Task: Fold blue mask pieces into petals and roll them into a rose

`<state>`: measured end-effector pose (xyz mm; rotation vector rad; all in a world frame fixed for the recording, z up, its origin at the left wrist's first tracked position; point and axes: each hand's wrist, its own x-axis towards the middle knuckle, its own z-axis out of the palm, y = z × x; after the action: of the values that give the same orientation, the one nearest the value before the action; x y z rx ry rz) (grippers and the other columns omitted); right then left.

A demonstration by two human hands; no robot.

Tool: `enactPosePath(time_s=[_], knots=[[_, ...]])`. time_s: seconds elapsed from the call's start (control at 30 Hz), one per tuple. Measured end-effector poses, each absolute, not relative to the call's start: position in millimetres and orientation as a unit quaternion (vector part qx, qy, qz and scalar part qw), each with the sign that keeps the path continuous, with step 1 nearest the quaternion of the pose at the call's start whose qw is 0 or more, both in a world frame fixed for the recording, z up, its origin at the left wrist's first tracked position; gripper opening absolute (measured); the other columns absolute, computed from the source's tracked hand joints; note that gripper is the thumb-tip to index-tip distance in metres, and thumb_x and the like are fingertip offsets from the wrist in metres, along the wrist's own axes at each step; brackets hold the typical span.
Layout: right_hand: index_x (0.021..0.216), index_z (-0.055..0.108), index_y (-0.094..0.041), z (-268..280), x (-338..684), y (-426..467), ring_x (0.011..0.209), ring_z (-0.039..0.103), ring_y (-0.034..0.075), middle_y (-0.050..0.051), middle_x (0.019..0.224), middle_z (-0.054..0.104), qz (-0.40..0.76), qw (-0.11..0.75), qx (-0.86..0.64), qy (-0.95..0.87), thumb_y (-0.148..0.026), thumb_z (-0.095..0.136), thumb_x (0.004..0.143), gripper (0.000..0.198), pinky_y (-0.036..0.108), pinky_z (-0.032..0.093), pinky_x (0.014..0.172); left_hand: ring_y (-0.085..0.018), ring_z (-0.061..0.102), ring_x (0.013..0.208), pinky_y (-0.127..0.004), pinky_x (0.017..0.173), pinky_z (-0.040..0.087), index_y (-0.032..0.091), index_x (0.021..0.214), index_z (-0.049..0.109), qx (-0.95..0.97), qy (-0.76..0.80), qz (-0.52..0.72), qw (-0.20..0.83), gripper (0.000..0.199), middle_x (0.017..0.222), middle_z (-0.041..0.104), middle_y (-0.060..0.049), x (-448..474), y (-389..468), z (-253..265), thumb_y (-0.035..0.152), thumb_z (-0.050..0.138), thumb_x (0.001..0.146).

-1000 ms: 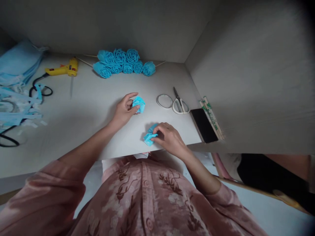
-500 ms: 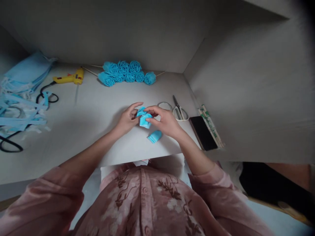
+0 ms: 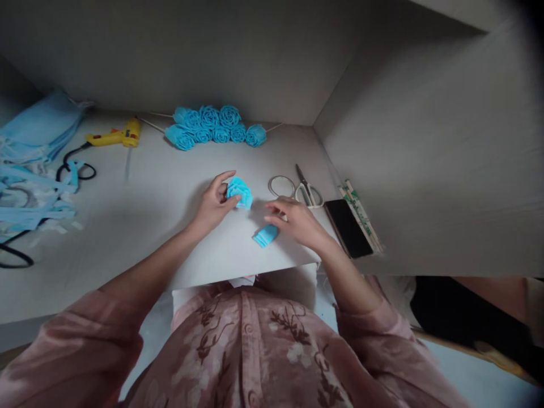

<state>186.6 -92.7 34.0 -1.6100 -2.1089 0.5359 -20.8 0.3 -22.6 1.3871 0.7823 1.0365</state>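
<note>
Between the thumb and fingers of my left hand (image 3: 215, 199) is a partly layered blue fabric flower (image 3: 240, 193), its petals facing up. My right hand (image 3: 293, 219) hovers to the right of it, fingers apart and holding nothing that I can see. Just below the right fingertips, a small stack of blue petal pieces (image 3: 266, 235) lies on the white table (image 3: 221, 258). A roll of tape (image 3: 281, 186) and scissors with white handles (image 3: 307, 190) lie beyond my right hand.
Finished blue flowers (image 3: 221, 134) on sticks lie along the back wall. At left are a yellow glue gun (image 3: 114, 136) with a black cord, blue face masks (image 3: 42, 127) and cut strips (image 3: 34, 187). A phone (image 3: 349, 228) and wrapped sticks (image 3: 361, 212) lie at right.
My right hand has let go of the flower and moved right and down toward the petal stack. The left hand still holds the flower, now turned more face up.
</note>
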Motion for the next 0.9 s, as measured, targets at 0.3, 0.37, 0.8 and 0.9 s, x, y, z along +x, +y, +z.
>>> enactPosePath(time_s=[0.3,0.37,0.8,0.9], knots=[[0.089,0.063,-0.019,13.9,189.8,-118.6,0.091,0.06,0.019,0.005,0.093,0.068,0.252,0.172,-0.582,-0.754,-0.02,0.066,0.083,0.006,0.033,0.045,0.083,-0.013,0.063,0.073,-0.024,0.063,0.057,0.02,0.133,0.048,0.591,0.347,0.437,0.582,0.064,0.089,0.065,-0.002,-21.2,-1.3,-21.0,0.027,0.07,0.074],[0.09,0.061,-0.02,17.2,187.9,-115.6,0.087,0.062,0.016,0.002,0.093,0.069,0.324,0.224,-0.567,-0.723,-0.02,0.064,0.083,0.007,0.03,0.046,0.081,-0.013,0.063,0.073,-0.025,0.064,0.057,0.02,0.133,0.047,0.594,0.346,0.436,0.58,0.064,0.088,0.064,-0.001,-21.5,-0.9,-21.3,0.028,0.07,0.074],[0.112,0.065,-0.022,45.0,161.9,-53.4,0.092,0.065,0.019,0.005,0.099,0.071,0.166,0.295,-0.512,-0.79,-0.021,0.06,0.088,0.024,0.031,0.047,0.083,-0.017,0.064,0.087,-0.027,0.075,0.051,0.016,0.134,0.049,0.612,0.358,0.435,0.555,0.059,0.104,0.067,-0.008,-22.2,-0.6,-20.7,0.039,0.064,0.082],[0.117,0.062,-0.023,42.6,162.7,-45.2,0.091,0.066,0.02,0.005,0.096,0.071,0.125,0.281,-0.534,-0.788,-0.019,0.061,0.088,0.03,0.032,0.048,0.082,-0.02,0.063,0.098,-0.03,0.082,0.052,0.017,0.137,0.049,0.624,0.349,0.426,0.554,0.056,0.115,0.065,-0.01,-24.1,-4.1,-16.2,0.045,0.056,0.089]])
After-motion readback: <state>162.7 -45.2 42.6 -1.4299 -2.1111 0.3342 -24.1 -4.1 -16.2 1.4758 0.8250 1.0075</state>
